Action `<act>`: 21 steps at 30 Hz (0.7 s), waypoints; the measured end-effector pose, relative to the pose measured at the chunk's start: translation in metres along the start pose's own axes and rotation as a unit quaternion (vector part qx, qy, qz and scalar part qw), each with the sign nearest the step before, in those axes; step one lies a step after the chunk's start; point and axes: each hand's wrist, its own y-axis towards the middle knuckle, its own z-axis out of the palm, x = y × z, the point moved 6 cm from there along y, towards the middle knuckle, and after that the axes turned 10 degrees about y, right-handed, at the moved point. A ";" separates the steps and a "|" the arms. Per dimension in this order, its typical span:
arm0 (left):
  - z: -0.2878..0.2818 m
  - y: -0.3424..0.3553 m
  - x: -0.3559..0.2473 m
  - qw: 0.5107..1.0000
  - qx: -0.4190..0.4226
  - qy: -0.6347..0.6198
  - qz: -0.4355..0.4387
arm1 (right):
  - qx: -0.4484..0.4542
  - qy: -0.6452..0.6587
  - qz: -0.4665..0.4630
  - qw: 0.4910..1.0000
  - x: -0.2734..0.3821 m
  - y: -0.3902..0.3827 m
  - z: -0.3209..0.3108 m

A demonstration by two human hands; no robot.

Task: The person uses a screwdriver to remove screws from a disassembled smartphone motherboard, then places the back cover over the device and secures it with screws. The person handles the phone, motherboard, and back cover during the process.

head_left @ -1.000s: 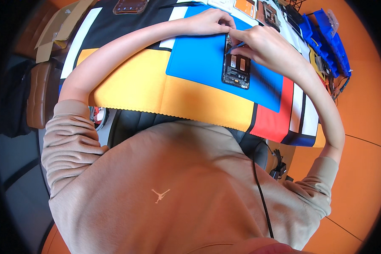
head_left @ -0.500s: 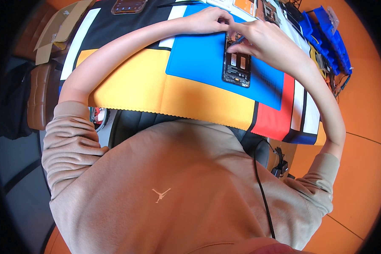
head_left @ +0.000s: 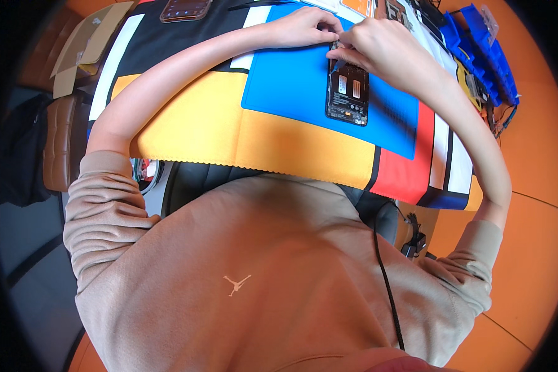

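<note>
In the head view, the opened phone (head_left: 348,102) lies on the blue mat (head_left: 285,77), probably for steadiness. Your left hand (head_left: 307,27) curls at its far end, likely bracing it; your right hand (head_left: 377,46) arches over. I cannot tell what either grips.

Partly under the right hand (head_left: 384,46), the opened black rectangular phone (head_left: 347,104) looked plastic; beneath that hand, the blue rectangular mat (head_left: 285,80) looked matt; rightward, blue plastic bins (head_left: 501,68) shone.
</note>
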 end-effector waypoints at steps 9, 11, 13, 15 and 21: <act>0.002 -0.002 0.003 1.000 0.021 0.006 -0.003 | -0.028 0.025 -0.063 0.997 0.005 0.003 -0.009; 0.000 -0.001 -0.001 1.000 0.007 -0.014 0.012 | -0.065 0.074 -0.145 0.984 0.013 -0.002 -0.015; -0.002 -0.001 -0.005 1.000 0.014 -0.021 0.002 | -0.078 0.097 -0.161 0.979 0.014 -0.004 -0.017; -0.004 -0.004 -0.008 0.998 0.042 -0.016 -0.033 | -0.068 0.095 -0.109 0.987 0.007 -0.005 -0.014; -0.021 -0.015 -0.026 0.979 0.083 -0.178 -0.056 | -0.163 0.108 -0.207 0.959 0.017 -0.012 -0.023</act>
